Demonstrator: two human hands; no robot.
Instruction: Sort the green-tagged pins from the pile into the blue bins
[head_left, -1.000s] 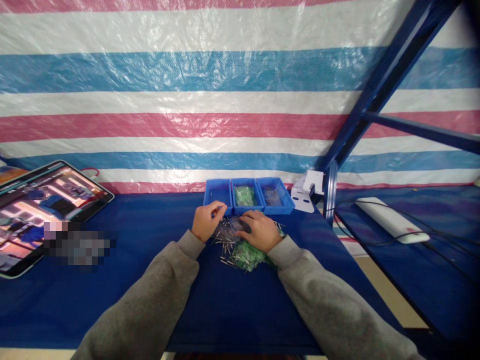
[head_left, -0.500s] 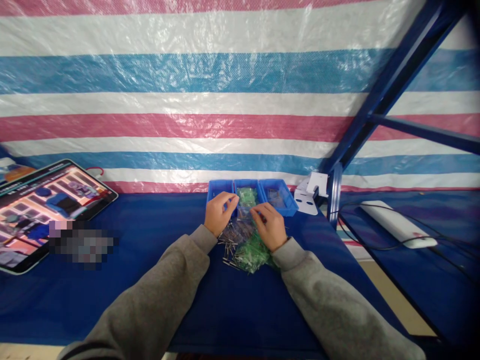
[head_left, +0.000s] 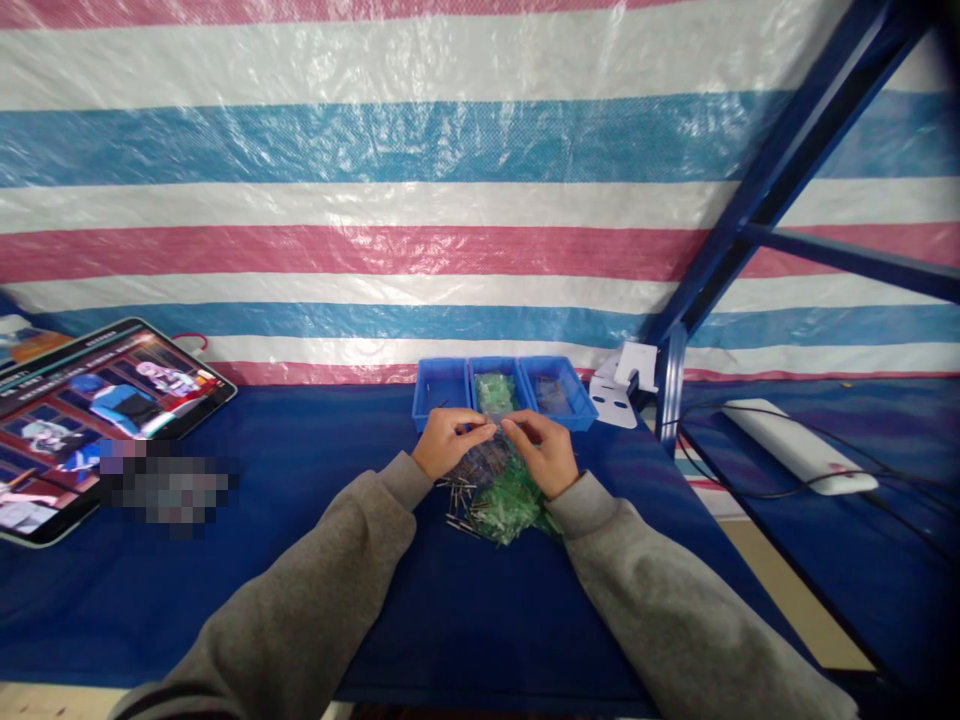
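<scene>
The left hand [head_left: 448, 442] and right hand [head_left: 546, 455] angle inward, thumbs and forefingers pressed together; anything pinched is too small to tell. Their fingertips are closer than before, the left lower. Metal pins [head_left: 459, 522] lie on the table [head_left: 300, 580], long axes crossing, beside green pieces [head_left: 506, 508].

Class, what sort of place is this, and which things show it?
Probably a makeshift workbench for sorting small parts: three blue bins stand in a row, green pieces lie heaped beside metal pins, and striped plastic sheeting hangs behind.
</scene>
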